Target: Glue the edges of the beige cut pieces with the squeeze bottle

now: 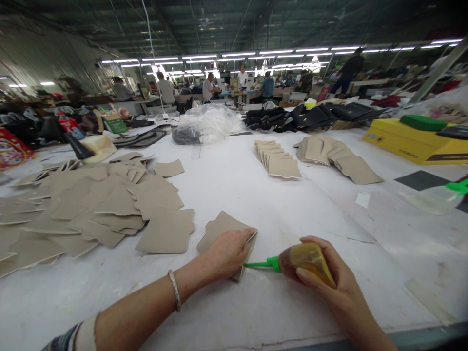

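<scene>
1. Beige, flat cut fabric piece (223, 229) with a notched outline lies on the white tabletop (256, 195), close to the near edge and just ahead of the person.
2. The left hand (228, 253) rests on the piece's near right corner, fingers curled down and pressed together, pinning it to the tabletop.
3. The right hand (329, 278) is wrapped around a soft amber squeeze bottle with a green nozzle (292, 262), fingers closed round its body.
4. The bottle's long axis runs nearly level, right to left; the nozzle tip points at the piece's right edge, just under the left hand's fingers, and appears to touch or nearly touch it.
5. The piece lies to the left of the right hand; the left hand is the nearer, already on it.
6. A loose spread of like beige pieces (91, 209) lies to the left, and two neat fanned rows (278, 158) sit well beyond.
</scene>
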A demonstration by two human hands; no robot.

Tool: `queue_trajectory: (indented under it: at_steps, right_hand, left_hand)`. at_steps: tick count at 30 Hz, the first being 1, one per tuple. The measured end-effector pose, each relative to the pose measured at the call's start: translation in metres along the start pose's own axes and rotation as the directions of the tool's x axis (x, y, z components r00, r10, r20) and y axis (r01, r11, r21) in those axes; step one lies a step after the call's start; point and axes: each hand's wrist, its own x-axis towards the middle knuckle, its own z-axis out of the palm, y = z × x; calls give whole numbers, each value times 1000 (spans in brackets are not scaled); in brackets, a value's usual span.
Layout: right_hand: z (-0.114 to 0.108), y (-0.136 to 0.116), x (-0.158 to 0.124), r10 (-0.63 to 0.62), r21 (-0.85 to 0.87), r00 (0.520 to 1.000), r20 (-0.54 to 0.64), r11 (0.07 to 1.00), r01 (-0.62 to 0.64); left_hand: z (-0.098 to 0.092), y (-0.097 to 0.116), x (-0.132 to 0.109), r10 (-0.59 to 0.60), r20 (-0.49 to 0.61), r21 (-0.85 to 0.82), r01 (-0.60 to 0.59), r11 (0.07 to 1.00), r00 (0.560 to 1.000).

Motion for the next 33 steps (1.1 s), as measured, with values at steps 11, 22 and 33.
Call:
queue_trajectory:
  at_steps: [11,22,33]
  right_hand:
    - [-1,4,0,-50,-47,996,-67,998,47]
    - [4,-4,-4,-30,2,999,-35,1000,30]
    - [-2,0,7,-36,-56,993,-109,998,30]
  left_hand:
    - [4,-4,1,28,-6,28,-28,999,1000]
    - [5,-5,1,28,-10,5,-28,1000,1000]
    - [0,-3,0,27,0,13,-27,1000,1000]
